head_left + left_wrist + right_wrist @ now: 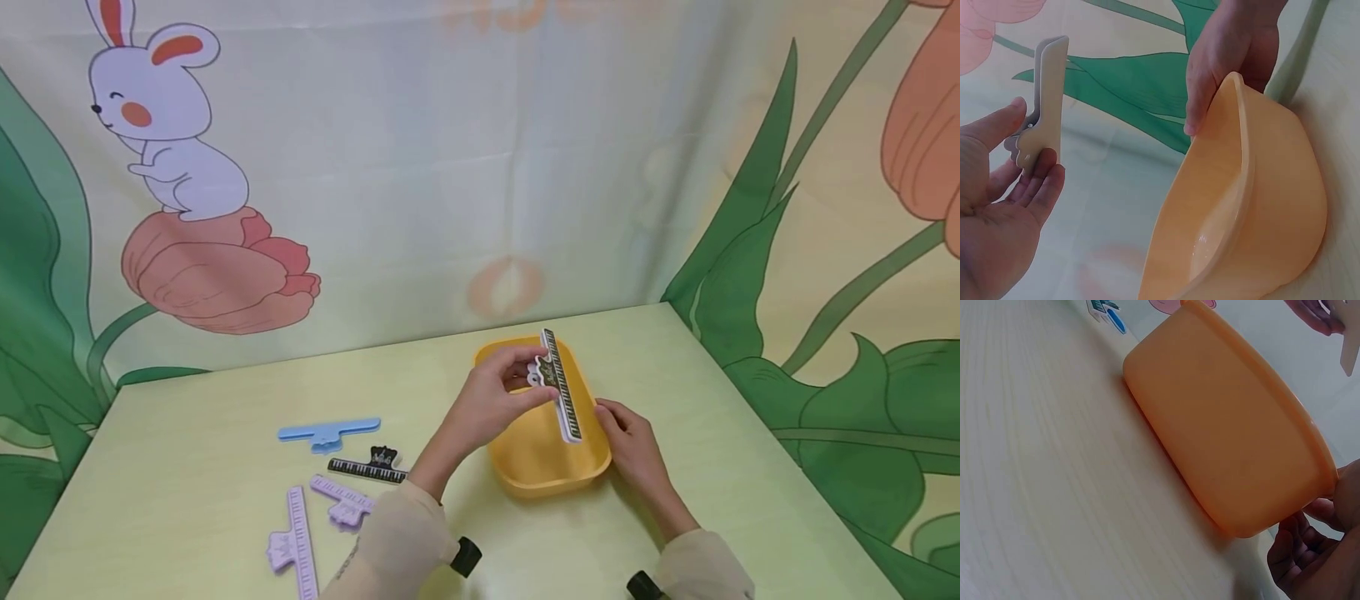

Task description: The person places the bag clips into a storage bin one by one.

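Observation:
My left hand [491, 396] pinches a white clip with a piano-key strip [562, 387] by its scalloped handle, above the yellow plastic bin [525, 483]. In the left wrist view the clip [1054, 94] shows its plain side, with the thumb on one handle and fingers on the other. My right hand [633, 442] grips the bin's right rim. Its thumb lies over the rim while the fingers are curled outside, as the right wrist view shows below the bin [1222, 425]. The visible floor of the bin holds nothing.
On the table's left part lie a blue clip [330, 433], a black piano-key clip [367, 470], a short purple clip [341, 500] and a longer purple clip [300, 542]. My left forearm partly covers two of them. A printed curtain [420, 183] hangs behind the table.

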A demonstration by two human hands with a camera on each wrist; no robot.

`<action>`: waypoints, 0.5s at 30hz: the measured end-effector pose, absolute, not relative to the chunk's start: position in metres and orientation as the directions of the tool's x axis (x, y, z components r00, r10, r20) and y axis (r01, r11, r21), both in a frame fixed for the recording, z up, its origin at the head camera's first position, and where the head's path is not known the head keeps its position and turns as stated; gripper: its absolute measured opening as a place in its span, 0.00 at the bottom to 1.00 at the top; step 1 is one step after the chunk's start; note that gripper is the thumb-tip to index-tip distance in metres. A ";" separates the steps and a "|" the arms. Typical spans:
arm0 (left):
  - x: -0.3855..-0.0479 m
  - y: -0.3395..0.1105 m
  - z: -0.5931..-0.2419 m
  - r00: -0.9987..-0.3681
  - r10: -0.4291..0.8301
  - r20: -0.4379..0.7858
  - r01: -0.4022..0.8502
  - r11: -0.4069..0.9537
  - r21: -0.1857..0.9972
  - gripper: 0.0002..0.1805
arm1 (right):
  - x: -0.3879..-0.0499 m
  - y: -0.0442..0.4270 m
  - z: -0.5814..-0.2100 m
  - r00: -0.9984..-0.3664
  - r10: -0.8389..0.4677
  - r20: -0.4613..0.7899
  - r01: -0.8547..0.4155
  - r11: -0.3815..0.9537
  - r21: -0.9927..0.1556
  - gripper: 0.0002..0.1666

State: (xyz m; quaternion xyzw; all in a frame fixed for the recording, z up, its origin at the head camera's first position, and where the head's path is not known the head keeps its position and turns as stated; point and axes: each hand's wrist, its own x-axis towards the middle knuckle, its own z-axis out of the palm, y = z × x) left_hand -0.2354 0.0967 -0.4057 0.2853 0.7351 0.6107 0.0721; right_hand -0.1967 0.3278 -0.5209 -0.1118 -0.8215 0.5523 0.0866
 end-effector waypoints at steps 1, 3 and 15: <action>-0.235 0.098 -0.406 -0.825 0.510 0.243 0.332 0.090 0.939 0.30 | -0.197 0.327 -0.521 -0.959 0.282 0.017 0.091 0.366 -0.926 0.26; -0.236 0.100 -0.405 -0.822 0.513 0.247 0.333 0.082 0.939 0.30 | -0.197 0.327 -0.520 -0.958 0.285 0.011 0.098 0.365 -0.926 0.26; -0.238 0.110 -0.403 -0.821 0.516 0.244 0.334 0.087 0.939 0.30 | -0.198 0.327 -0.519 -0.959 0.285 0.003 0.104 0.362 -0.926 0.26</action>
